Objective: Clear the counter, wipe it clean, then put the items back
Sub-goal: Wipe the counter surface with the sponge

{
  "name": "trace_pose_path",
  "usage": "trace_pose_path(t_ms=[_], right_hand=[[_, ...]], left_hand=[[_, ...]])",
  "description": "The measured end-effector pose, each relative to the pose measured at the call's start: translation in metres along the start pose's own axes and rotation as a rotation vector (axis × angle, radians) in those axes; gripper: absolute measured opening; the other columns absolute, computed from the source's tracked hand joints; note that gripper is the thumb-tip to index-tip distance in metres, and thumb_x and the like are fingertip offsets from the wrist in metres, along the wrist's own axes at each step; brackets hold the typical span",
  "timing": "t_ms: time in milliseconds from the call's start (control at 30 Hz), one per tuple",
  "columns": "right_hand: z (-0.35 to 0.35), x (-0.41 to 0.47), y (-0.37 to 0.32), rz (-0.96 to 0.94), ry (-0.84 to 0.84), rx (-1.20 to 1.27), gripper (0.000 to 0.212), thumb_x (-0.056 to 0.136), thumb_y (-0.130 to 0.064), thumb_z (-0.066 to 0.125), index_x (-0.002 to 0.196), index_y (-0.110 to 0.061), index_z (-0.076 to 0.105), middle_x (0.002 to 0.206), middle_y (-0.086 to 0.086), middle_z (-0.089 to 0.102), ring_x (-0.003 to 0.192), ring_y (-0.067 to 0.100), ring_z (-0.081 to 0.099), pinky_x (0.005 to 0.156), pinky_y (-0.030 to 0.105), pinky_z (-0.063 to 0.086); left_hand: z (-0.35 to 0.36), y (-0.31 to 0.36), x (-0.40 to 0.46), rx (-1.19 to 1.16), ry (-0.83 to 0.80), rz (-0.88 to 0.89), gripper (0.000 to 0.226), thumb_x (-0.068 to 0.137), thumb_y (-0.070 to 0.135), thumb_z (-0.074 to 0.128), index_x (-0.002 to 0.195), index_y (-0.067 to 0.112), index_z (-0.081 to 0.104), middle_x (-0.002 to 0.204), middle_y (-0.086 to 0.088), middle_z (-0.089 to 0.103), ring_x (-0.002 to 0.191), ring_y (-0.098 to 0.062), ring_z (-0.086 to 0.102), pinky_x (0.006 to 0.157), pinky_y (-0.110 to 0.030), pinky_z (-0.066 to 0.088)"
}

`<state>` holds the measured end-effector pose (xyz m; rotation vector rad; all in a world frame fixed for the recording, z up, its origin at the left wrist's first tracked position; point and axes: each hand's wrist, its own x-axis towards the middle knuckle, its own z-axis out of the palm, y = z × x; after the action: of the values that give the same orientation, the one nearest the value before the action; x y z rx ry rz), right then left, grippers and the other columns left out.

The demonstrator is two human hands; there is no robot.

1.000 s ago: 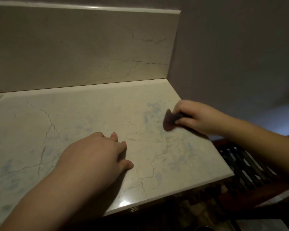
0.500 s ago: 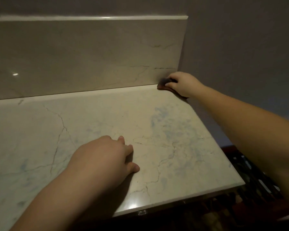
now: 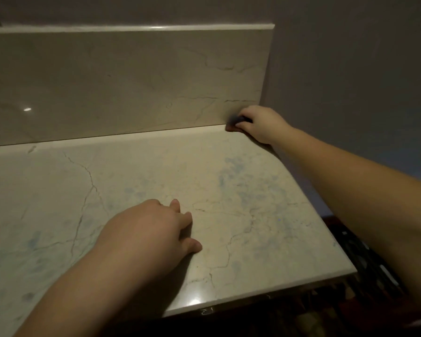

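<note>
Marble counter (image 3: 156,171); white scrawl (image 3: 206,311) on its front edge, unreadable

Left hand (image 3: 153,229) lies flat, palm down, near the counter's front edge. Right arm reaches out, right hand (image 3: 259,124) curled closed at the counter's back right corner.

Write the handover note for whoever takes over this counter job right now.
Right hand: closed on a dark cloth, pressed into the counter's far right corner against the backsplash.
Left hand: flat on the counter, empty.
Done: counter cleared; no items in view.
Left: finish wiping, bluish smears remain on the surface; then put the items back.
</note>
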<state>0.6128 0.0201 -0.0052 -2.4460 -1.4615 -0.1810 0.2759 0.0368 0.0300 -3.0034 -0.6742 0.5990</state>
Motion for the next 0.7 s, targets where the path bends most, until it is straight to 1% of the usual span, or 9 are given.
trace_pose_path(t_ms=[67,133,233,333,367,433,500,567,700], right_hand=[[-0.001,-0.010,-0.014,-0.060,-0.056,0.058,0.026,0.093,-0.032,0.056,0.109,-0.012,0.063,0.109,0.007,0.060,0.102,0.025,0.054,0.076,0.029,0.035],[-0.009,-0.037,-0.027,-0.168,-0.124,0.135,0.024,0.092,-0.029,0.059,0.112,-0.016,0.063,0.107,-0.001,0.060,0.099,0.014,0.052,0.078,0.023,0.034],[-0.020,-0.086,-0.031,-0.298,-0.241,0.201,0.020,0.091,-0.026,0.061,0.110,-0.020,0.064,0.100,-0.013,0.054,0.090,0.000,0.048,0.075,0.012,0.034],[-0.027,-0.095,-0.021,-0.294,-0.286,0.212,0.020,0.091,-0.023,0.062,0.111,-0.020,0.064,0.098,-0.016,0.050,0.088,-0.005,0.046,0.074,0.003,0.033],[-0.027,-0.088,-0.020,-0.286,-0.266,0.203,0.022,0.091,-0.023,0.062,0.112,-0.018,0.064,0.101,-0.013,0.052,0.091,-0.002,0.048,0.075,0.005,0.032],[-0.021,-0.069,-0.017,-0.258,-0.207,0.188,0.025,0.091,-0.024,0.061,0.115,-0.017,0.064,0.109,-0.004,0.056,0.103,0.012,0.053,0.082,0.015,0.034],[-0.016,-0.053,-0.017,-0.214,-0.164,0.165,0.028,0.092,-0.026,0.060,0.118,-0.017,0.063,0.114,0.002,0.059,0.108,0.018,0.054,0.082,0.018,0.032],[-0.013,-0.049,-0.018,-0.201,-0.147,0.150,0.029,0.093,-0.028,0.059,0.119,-0.018,0.062,0.115,0.001,0.059,0.108,0.017,0.053,0.081,0.019,0.031],[-0.020,-0.082,-0.025,-0.232,-0.192,0.216,0.025,0.092,-0.027,0.060,0.116,-0.020,0.063,0.105,-0.011,0.054,0.100,0.008,0.051,0.082,0.018,0.034]], left_hand=[[-0.002,0.000,-0.001,-0.001,-0.004,-0.006,0.055,0.091,0.065,0.038,0.140,0.039,0.041,0.152,0.014,0.034,0.125,-0.013,0.042,0.095,-0.035,0.047],[-0.003,0.001,-0.002,0.003,-0.013,-0.010,0.055,0.092,0.065,0.038,0.140,0.039,0.041,0.154,0.014,0.030,0.126,-0.014,0.042,0.095,-0.034,0.046],[-0.003,0.001,-0.002,0.006,-0.011,-0.008,0.052,0.091,0.065,0.039,0.136,0.040,0.045,0.150,0.013,0.037,0.121,-0.015,0.045,0.091,-0.033,0.048],[-0.003,0.001,-0.002,-0.011,-0.016,-0.024,0.052,0.090,0.066,0.040,0.135,0.040,0.046,0.147,0.013,0.041,0.120,-0.014,0.047,0.093,-0.035,0.048],[-0.004,0.002,-0.003,-0.012,-0.019,-0.027,0.052,0.090,0.065,0.040,0.136,0.040,0.045,0.148,0.014,0.039,0.121,-0.014,0.047,0.094,-0.036,0.048],[-0.005,0.003,-0.004,-0.013,-0.032,-0.034,0.053,0.091,0.064,0.041,0.137,0.039,0.045,0.150,0.015,0.037,0.121,-0.014,0.048,0.096,-0.036,0.047],[-0.008,0.004,-0.005,-0.008,-0.044,-0.046,0.052,0.091,0.063,0.042,0.136,0.037,0.047,0.148,0.015,0.040,0.118,-0.014,0.050,0.097,-0.035,0.047],[-0.011,0.007,-0.006,0.001,-0.047,-0.053,0.051,0.091,0.063,0.042,0.134,0.036,0.049,0.148,0.016,0.040,0.118,-0.015,0.051,0.097,-0.035,0.047],[-0.012,0.011,-0.010,-0.003,-0.033,-0.059,0.052,0.092,0.062,0.041,0.139,0.039,0.045,0.154,0.017,0.030,0.123,-0.016,0.050,0.099,-0.033,0.045]])
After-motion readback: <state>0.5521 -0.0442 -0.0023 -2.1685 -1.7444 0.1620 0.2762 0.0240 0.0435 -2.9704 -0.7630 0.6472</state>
